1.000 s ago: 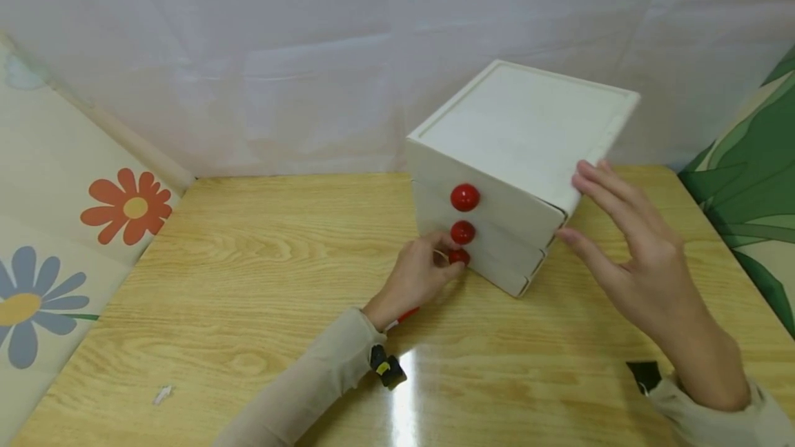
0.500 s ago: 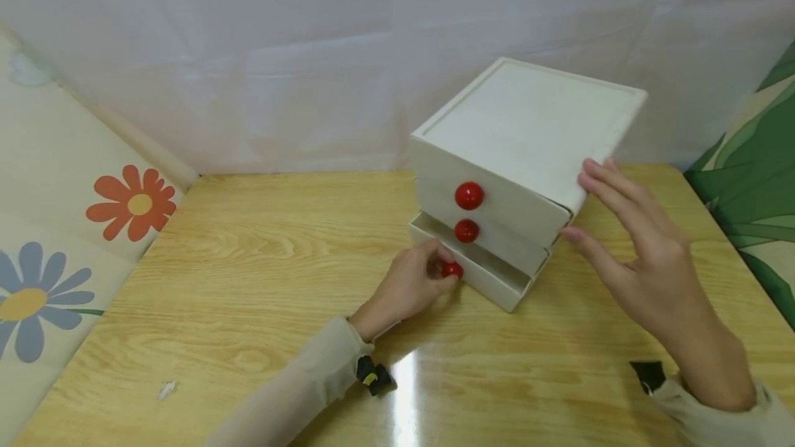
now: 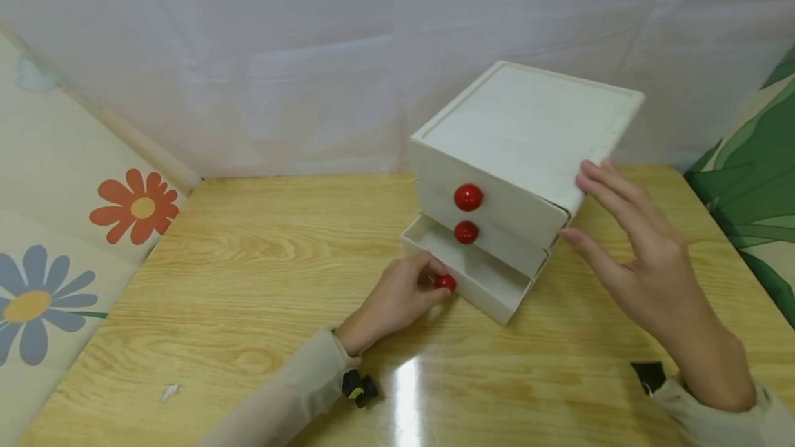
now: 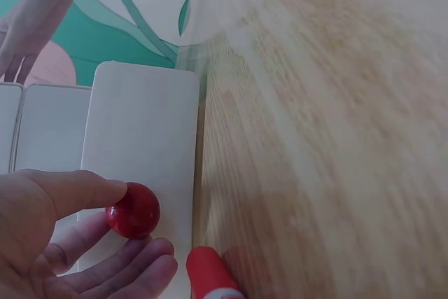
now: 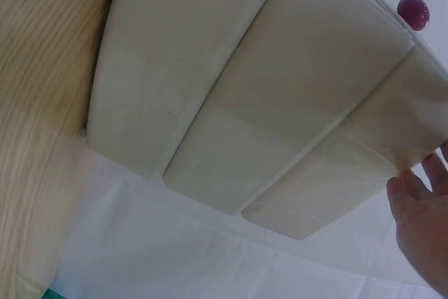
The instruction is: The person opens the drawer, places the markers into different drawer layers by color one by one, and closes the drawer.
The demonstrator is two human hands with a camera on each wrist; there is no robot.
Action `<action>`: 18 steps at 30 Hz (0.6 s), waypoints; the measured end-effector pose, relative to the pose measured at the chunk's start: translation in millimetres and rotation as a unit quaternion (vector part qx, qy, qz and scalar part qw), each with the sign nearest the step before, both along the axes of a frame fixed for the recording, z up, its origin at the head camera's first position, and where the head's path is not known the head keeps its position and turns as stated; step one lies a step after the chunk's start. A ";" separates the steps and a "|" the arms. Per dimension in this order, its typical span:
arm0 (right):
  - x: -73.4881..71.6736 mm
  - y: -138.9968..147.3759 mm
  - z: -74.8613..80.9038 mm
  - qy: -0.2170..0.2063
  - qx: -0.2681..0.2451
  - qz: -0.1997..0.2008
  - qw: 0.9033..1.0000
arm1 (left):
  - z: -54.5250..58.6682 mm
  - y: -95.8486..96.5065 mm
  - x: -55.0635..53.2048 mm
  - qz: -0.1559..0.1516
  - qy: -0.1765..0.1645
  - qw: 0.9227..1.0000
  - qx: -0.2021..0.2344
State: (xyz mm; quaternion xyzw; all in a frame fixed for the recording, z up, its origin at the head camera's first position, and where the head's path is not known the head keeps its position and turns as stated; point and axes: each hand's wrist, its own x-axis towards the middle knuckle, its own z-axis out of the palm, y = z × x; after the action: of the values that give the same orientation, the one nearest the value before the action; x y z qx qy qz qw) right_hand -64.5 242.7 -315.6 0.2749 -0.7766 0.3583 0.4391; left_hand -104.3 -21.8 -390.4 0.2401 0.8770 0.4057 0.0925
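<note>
A white cabinet [image 3: 528, 133] with three stacked drawers and round red knobs stands on the wooden table, turned at an angle. Its bottom drawer [image 3: 484, 301] is pulled part-way out, and the inside visible in the head view is bare. My left hand [image 3: 397, 295] pinches the bottom drawer's red knob [image 4: 133, 210] between thumb and fingers. At the cabinet's right side, my right hand [image 3: 652, 271] rests its fingertips on the upper edge, fingers nearly straight. The right wrist view shows that hand [image 5: 423, 215] at the cabinet's side panel [image 5: 294, 89].
A red object with a white band [image 4: 210, 271] lies on the table beside the drawer front in the left wrist view. A small whitish scrap [image 3: 169, 392] is on the table [image 3: 261, 261] at front left. A pale cloth [image 3: 279, 74] hangs behind.
The bottom drawer, shut one second ago, has slid out toward the front left with my left hand on its knob. My right hand has stayed at the cabinet's side.
</note>
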 end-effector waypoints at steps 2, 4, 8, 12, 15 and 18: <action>-0.2 0.0 0.0 0.001 0.001 0.000 1.000 | -0.2 -2.3 1.5 -0.002 0.002 1.000 -0.002; -0.3 0.1 0.1 0.002 0.001 0.000 1.000 | -0.2 -4.8 3.2 -0.003 0.002 1.000 -0.006; -0.4 0.2 -0.3 0.002 0.002 -0.001 1.000 | -0.1 -9.6 6.6 -0.006 0.003 1.000 -0.018; 0.0 0.6 -0.6 0.000 0.002 -0.003 1.000 | 0.7 -13.5 9.6 -0.009 -0.003 1.000 -0.019; 0.4 1.1 -0.6 0.000 0.004 -0.004 1.000 | 1.2 -14.8 11.6 -0.011 -0.006 1.000 -0.016; 0.9 1.4 -0.8 0.000 0.005 -0.003 1.000 | 1.8 -15.3 12.9 -0.015 -0.002 1.000 -0.015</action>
State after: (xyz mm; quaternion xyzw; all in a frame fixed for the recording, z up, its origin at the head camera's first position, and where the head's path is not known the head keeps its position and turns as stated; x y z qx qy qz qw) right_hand -63.6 244.1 -316.4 0.2745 -0.7796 0.3527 0.4387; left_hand -91.4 -37.1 -388.6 0.2513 0.8793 0.3911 0.1037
